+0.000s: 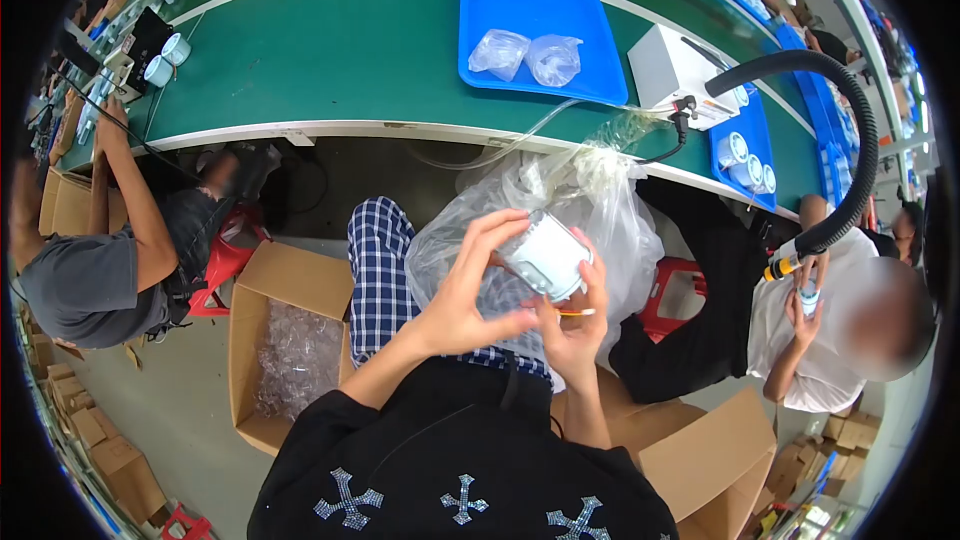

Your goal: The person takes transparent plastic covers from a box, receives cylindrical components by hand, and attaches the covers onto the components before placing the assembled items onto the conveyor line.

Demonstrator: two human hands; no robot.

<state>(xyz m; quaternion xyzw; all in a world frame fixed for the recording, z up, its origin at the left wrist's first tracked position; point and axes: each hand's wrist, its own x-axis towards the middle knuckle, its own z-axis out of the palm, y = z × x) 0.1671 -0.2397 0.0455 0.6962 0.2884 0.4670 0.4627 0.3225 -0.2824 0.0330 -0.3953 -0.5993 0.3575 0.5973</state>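
A white and pale blue rounded plastic housing point(552, 256) is held up in front of my chest, tilted, with a darker, clear-looking part at its left side. My left hand point(465, 290) curves round its left side, fingertips at its upper edge and thumb below. At the right and lower side, my right hand point(578, 325) grips it. A thin orange thing point(577, 313) shows at the right fingers; its kind is unclear. Behind the hands, a large clear plastic bag point(620, 215) hangs by the bench edge over my lap.
On the green bench point(330, 50) are a blue tray point(540, 0) with two bagged items and a white box point(670, 70) with a black flexible hose point(850, 90). Cardboard boxes point(250, 340) point(710, 450) flank me. People sit at left and right, the right one holding a similar piece.
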